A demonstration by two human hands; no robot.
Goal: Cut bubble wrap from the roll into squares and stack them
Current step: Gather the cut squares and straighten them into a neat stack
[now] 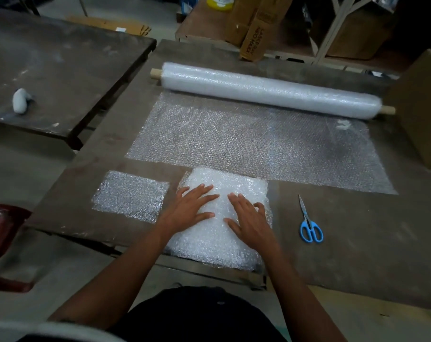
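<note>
how many sheets make up the stack of bubble wrap squares (218, 233) is hard to make out; its near edge overhangs the worn wooden table (357, 243). both hands lie flat on the stack with fingers spread, the left hand (193, 204) beside the right hand (249, 219). a single cut piece (131, 196) lies just left. the roll (268, 91), on a wooden core, feeds an unrolled sheet (254, 141). blue-handled scissors (309, 222) rest to the right, apart.
</note>
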